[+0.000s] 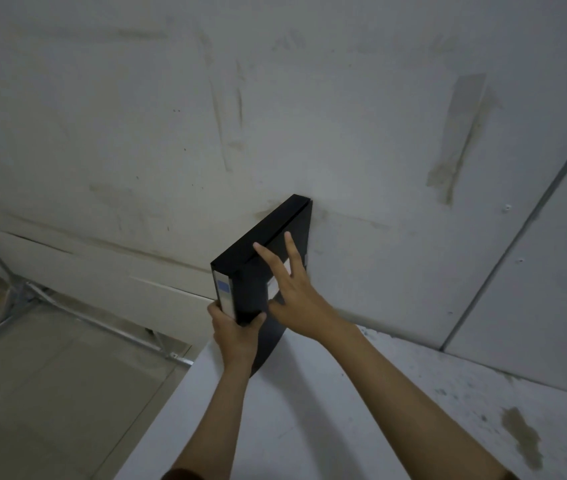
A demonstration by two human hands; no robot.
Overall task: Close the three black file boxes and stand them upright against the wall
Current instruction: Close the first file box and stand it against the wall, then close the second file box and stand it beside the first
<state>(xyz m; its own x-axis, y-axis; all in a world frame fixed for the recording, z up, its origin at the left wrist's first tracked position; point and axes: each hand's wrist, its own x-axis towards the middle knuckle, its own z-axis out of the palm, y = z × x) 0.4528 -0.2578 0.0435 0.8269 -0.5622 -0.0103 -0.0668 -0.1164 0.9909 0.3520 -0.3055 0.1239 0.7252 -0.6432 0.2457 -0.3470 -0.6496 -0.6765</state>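
Note:
One black file box (268,233) stands upright at the far left corner of the white table (275,410), its far end touching the wall (275,98). Its spine with a grey and blue label faces me. My left hand (235,332) grips the near lower corner of the box by the spine. My right hand (292,289) rests flat on the box's right face, fingers spread. A black flap curves down from the box's near bottom onto the table. Only this one box is in view.
The table's left edge runs diagonally just left of the box, with tiled floor (50,375) below. A metal stand (19,292) sits on the floor at left. A brown stain (521,434) marks the table at right.

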